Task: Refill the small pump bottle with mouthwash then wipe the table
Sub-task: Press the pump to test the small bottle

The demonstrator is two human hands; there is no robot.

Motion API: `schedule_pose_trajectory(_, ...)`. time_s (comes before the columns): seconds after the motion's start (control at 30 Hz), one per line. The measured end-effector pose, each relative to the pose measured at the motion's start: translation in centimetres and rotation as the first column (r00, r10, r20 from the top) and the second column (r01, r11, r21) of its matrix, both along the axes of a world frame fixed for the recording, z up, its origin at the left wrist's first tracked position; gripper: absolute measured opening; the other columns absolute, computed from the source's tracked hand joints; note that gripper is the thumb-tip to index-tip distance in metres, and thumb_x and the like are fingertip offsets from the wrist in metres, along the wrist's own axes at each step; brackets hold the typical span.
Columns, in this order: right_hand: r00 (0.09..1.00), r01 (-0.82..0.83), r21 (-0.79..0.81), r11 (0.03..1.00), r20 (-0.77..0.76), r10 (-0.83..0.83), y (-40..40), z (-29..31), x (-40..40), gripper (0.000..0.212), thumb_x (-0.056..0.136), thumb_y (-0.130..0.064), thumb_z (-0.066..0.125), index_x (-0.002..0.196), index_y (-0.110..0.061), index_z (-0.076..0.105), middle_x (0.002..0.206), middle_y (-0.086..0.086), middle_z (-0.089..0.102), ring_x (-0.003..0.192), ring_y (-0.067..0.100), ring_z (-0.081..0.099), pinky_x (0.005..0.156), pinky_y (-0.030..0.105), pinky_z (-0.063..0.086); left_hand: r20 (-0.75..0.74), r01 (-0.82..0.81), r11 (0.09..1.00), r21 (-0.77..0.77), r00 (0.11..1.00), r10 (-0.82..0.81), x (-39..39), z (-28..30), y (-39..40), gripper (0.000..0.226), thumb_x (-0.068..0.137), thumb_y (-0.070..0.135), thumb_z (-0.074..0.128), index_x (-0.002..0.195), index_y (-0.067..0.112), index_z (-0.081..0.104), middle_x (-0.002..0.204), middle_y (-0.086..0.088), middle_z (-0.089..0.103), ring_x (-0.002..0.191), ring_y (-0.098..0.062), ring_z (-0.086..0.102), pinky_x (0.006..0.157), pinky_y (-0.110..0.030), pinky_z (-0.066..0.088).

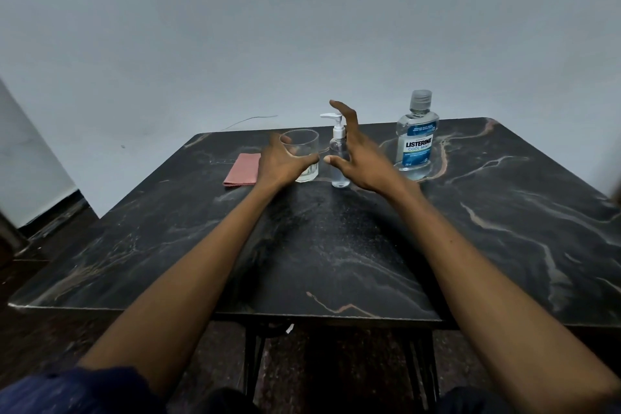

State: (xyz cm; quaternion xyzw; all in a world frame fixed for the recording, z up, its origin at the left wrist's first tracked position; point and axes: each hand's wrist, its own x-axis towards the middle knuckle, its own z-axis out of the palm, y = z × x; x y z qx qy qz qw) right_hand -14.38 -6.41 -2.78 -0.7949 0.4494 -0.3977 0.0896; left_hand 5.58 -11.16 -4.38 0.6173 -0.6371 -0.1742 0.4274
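A black marble-patterned table [369, 245] is set against a pale wall. The glass [301, 158] is gripped by the left hand [280, 166], fingers curled round its near side; it stands upright on the table. The right hand [361, 155] is held open, fingers spread, just beside the pump bottle [337, 151], with the thumb tip near the bottle's body; contact cannot be confirmed. The pump bottle stands upright between the glass and the mouthwash [416, 138], which is capped and stands well to the right. A folded pink cloth [242, 170] is laid flat left of the glass.
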Motion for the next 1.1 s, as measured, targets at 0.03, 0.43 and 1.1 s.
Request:
schedule_pose_trajectory(0.03, 1.000, -0.011, 0.000, 1.000, 0.014, 0.011, 0.1, 0.0, 0.0, 0.098, 0.099, -0.019, 0.073, 0.165, -0.038, 0.002, 0.112, 0.002, 0.063, 0.081, 0.010, 0.064, 0.086, 0.050, 0.062, 0.003, 0.017, 1.000, -0.001, 1.000, -0.017, 0.3, 0.1, 0.5, 0.082, 0.066, 0.064, 0.084, 0.128, 0.020, 0.054, 0.118, 0.002, 0.065, 0.105, -0.018, 0.064, 0.076, -0.031, 0.046)
schedule_pose_trajectory(0.43, 0.993, 0.004, -0.010, 1.000, 0.114, -0.003, 0.1, 0.0, 1.1, 0.075, 0.095, -0.022, 0.052, 0.158, -0.043, 0.018, 0.077, 0.016, 0.061, 0.064, 0.035, 0.065, 0.066, 0.054, 0.063, -0.131, 0.161, 0.986, -0.049, 0.977, -0.167, 2.2, -1.1, 2.8, 0.063, 0.069, 0.053, 0.084, 0.120, 0.028, 0.057, 0.106, 0.018, 0.068, 0.099, 0.001, 0.063, 0.079, -0.025, 0.049)
schedule_pose_trajectory(1.1, 0.992, 0.072, -0.183, 0.980, -0.088, -0.089, 0.2, 0.1, 1.3, 0.053, 0.095, -0.028, 0.053, 0.145, -0.039, 0.040, 0.063, -0.005, 0.045, 0.053, 0.012, 0.048, 0.053, 0.034, 0.043, -0.060, 0.261, 0.948, -0.182, 0.959, -0.276, 1.8, -1.2, 4.0, 0.061, 0.073, 0.040, 0.085, 0.126, 0.030, 0.056, 0.112, 0.008, 0.070, 0.103, -0.014, 0.067, 0.086, -0.034, 0.054)
